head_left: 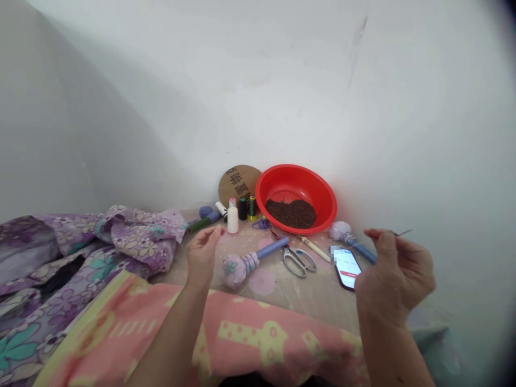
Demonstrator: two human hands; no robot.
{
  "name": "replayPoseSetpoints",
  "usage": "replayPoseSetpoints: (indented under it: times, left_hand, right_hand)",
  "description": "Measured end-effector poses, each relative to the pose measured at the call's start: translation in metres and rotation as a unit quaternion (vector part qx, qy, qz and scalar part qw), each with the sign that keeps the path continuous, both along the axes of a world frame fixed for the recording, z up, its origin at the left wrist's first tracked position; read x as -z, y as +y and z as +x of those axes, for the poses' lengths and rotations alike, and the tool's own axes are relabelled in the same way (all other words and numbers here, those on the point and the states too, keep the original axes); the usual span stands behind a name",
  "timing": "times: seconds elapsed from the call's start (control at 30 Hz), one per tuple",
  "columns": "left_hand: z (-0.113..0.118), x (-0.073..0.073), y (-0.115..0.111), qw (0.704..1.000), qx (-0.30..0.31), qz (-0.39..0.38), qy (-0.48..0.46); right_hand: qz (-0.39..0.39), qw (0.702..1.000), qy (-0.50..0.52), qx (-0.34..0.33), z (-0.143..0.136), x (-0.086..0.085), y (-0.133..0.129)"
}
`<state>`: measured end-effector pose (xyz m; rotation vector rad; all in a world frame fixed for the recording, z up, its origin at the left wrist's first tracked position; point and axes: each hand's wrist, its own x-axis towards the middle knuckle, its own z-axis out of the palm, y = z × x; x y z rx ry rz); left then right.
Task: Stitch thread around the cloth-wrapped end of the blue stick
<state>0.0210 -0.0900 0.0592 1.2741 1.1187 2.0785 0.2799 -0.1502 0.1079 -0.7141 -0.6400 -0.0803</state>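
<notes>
Above the table's right side, my right hand (393, 274) is closed, pinching a thin dark needle (405, 232) whose end sticks out to the right. My left hand (202, 252) is raised at the left of the middle, thumb and fingertips pressed together on what looks like a fine white thread (218, 231). Any thread between the two hands is too fine to make out. Nearest my left hand are a white thread spool (233, 219) and a floral cloth-headed stick (237, 269) with a blue handle. A phone (346, 267) lies beside my right hand.
A red basin (296, 174) with dark brown grains (292, 213) stands against the wall, before a cardboard disc (237, 183). Scissors (296, 260), a cream pen-like tool (316, 249) and a second cloth-headed stick (342, 231) lie around. Floral fabric (133, 236) is heaped left; a pink cloth (242, 328) covers the front.
</notes>
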Motion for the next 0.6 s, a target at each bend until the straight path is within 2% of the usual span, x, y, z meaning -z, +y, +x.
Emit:
replayPoseSetpoints:
  times: [0.1,0.3,0.43,0.6]
  left_hand:
    - [-0.005,-0.008,-0.003,0.999,0.028,-0.002,-0.036]
    - [-0.012,-0.013,-0.005,0.989,0.077,-0.015,-0.129]
    - [-0.015,-0.016,-0.006,0.982,0.100,-0.009,-0.162]
    - [-0.022,-0.022,-0.009,0.977,0.102,0.003,-0.185]
  right_hand:
    - [0.011,0.999,-0.011,0.029,0.004,0.002,0.003]
    - [-0.007,0.996,-0.041,0.075,0.012,0.013,0.010]
    - [-0.039,0.996,-0.046,0.062,0.017,0.028,0.021]
    - [-0.068,0.997,-0.006,0.043,0.027,0.055,0.041]
